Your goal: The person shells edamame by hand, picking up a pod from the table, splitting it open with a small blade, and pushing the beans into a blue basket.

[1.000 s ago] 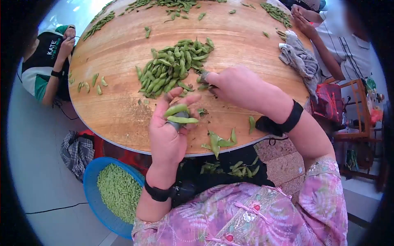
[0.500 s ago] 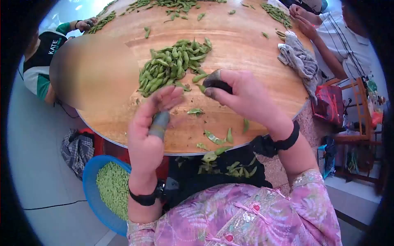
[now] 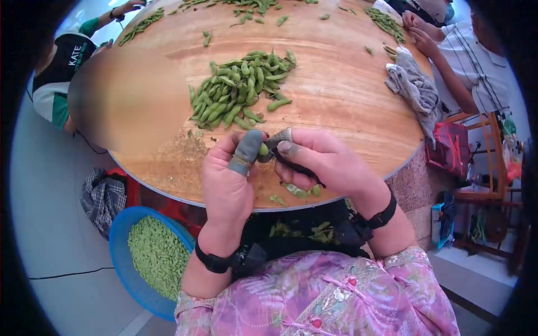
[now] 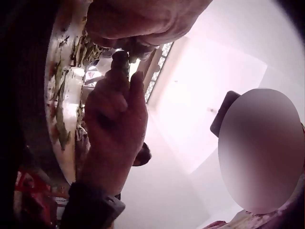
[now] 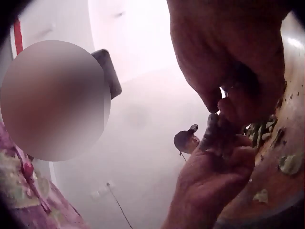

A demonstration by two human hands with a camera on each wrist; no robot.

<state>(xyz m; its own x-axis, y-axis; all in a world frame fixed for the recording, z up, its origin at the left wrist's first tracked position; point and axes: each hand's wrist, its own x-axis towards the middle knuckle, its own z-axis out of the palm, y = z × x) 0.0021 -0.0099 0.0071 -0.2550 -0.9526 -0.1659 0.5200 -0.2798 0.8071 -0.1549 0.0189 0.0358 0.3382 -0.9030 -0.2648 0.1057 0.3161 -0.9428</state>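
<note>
In the head view my left hand (image 3: 227, 182), with a grey-green cover on its thumb, pinches a green pod (image 3: 263, 149) by the table's near edge. Facing it, my right hand (image 3: 336, 165) has its fingers curled round a dark strip-like object (image 3: 296, 164), its covered forefinger tip against the pod. Most of the pod is hidden by the fingers. Beyond the hands lies a heap of green pods (image 3: 235, 89). The left wrist view shows my left hand (image 4: 116, 112) meeting the right; the right wrist view has my right hand (image 5: 233, 52) above the left.
A blue basket (image 3: 120, 257) of shelled green beans stands below the table's left edge. A grey cloth (image 3: 414, 87) lies on the right side of the wooden table (image 3: 347, 73). People sit at both sides. Loose pods and scraps lie about.
My right hand has come back from the heap's edge to meet my left. The two pods seen earlier in my left hand left it; its thumb and fingers have closed on another pod.
</note>
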